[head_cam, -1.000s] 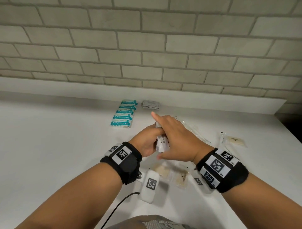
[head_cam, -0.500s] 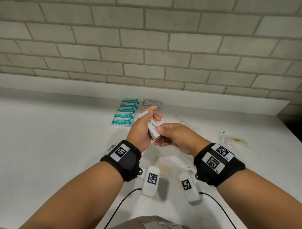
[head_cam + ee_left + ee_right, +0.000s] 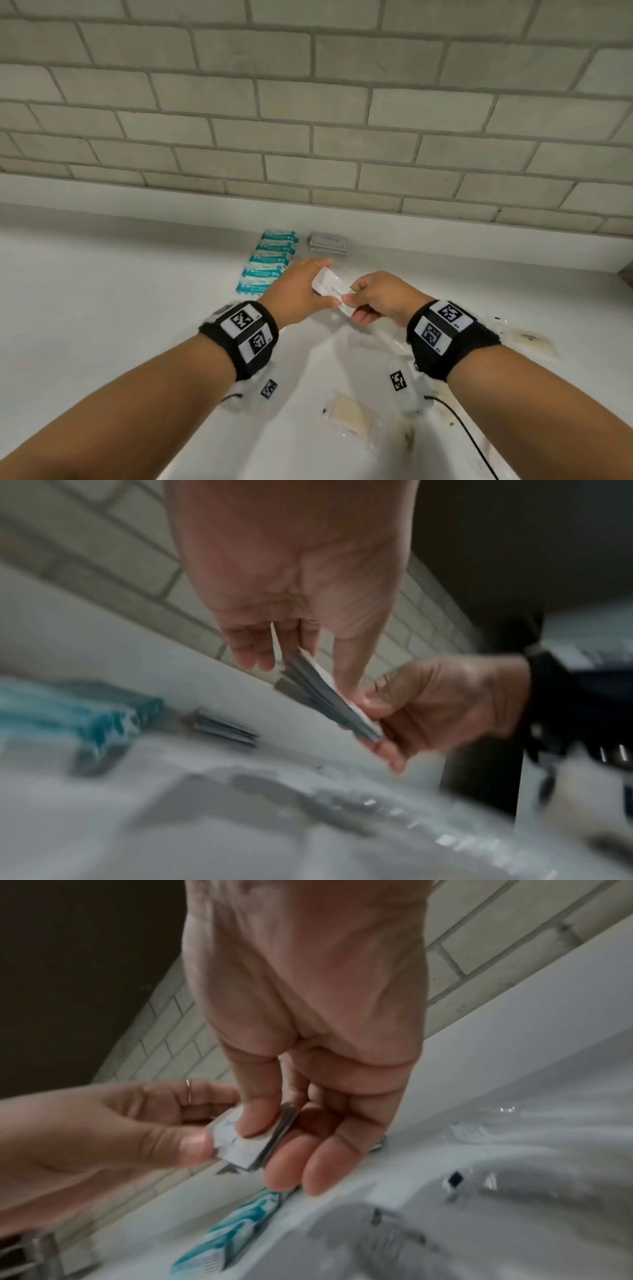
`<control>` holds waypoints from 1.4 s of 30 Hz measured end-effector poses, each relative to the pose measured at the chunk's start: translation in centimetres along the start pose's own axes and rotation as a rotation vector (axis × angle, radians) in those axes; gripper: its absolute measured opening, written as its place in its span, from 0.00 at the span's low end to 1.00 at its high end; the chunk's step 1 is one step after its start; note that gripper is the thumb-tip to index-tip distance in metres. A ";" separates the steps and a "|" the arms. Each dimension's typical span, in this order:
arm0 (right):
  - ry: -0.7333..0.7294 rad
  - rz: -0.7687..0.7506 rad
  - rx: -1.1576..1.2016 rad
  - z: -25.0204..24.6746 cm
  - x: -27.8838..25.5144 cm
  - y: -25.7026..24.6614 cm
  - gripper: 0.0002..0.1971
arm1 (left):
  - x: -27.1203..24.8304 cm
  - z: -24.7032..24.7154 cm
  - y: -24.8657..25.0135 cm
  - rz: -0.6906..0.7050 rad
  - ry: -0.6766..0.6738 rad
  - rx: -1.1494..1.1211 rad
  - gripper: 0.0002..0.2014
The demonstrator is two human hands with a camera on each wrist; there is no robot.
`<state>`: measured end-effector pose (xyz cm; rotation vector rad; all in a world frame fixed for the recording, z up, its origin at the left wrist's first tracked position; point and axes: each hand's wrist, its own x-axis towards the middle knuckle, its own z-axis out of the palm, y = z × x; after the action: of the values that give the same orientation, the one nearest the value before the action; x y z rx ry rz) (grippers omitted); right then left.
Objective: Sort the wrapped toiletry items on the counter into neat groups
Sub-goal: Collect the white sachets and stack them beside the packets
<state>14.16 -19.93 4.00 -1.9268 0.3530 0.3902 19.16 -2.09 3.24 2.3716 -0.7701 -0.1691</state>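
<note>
Both hands are squaring up a stack of white sachets held above the surface. The left hand pinches the far end, the right hand the near end, palms facing. Next, probably, set it down beyond the grip, beside the teal packs.

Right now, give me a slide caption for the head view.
Both hands, left hand and right hand, hold white sachets above the counter, near teal packets.
</note>
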 end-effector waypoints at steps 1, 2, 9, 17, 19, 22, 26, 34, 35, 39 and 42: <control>0.002 0.018 -0.053 -0.4 1.2 -0.3 0.03 | 1.3 -0.3 -0.4 0.070 -0.016 0.177 0.38; 0.002 0.034 -0.108 -0.7 2.5 -0.7 0.04 | 2.6 -0.6 -0.8 0.140 -0.034 0.318 0.38; -0.088 0.179 -0.311 -2.2 10.5 -1.9 0.13 | 10.2 0.2 -3.3 0.215 -0.319 0.707 0.22; -0.024 0.009 -0.771 -2.3 14.2 -1.9 0.12 | 15.0 1.8 -5.6 0.096 -0.481 0.659 0.21; -0.008 -0.069 -0.885 -2.0 14.1 -1.9 0.21 | 15.7 1.8 -5.4 0.077 -0.491 0.663 0.20; 0.000 -0.117 -0.961 -1.4 14.2 -1.7 0.28 | 16.1 2.0 -5.3 0.073 -0.477 0.615 0.19; 0.013 -0.153 -0.953 -1.2 14.7 -1.5 0.23 | 16.5 2.5 -5.1 0.099 -0.489 0.563 0.12; 0.019 -0.176 -0.927 -1.3 15.0 -1.6 0.21 | 17.0 2.6 -5.6 0.082 -0.478 0.570 0.13; 0.012 -0.180 -0.924 -1.4 15.1 -1.7 0.22 | 17.0 2.6 -5.6 0.079 -0.477 0.575 0.13; 0.011 -0.166 -0.919 -1.3 15.5 -1.7 0.23 | 17.2 2.3 -5.6 0.067 -0.483 0.585 0.11; 0.025 -0.157 -0.914 -1.2 15.7 -1.6 0.25 | 17.2 2.2 -5.7 0.076 -0.492 0.589 0.10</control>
<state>29.13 -21.43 -0.93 -2.8282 0.0159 0.4669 35.36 -9.44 -0.78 2.8862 -1.2791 -0.5777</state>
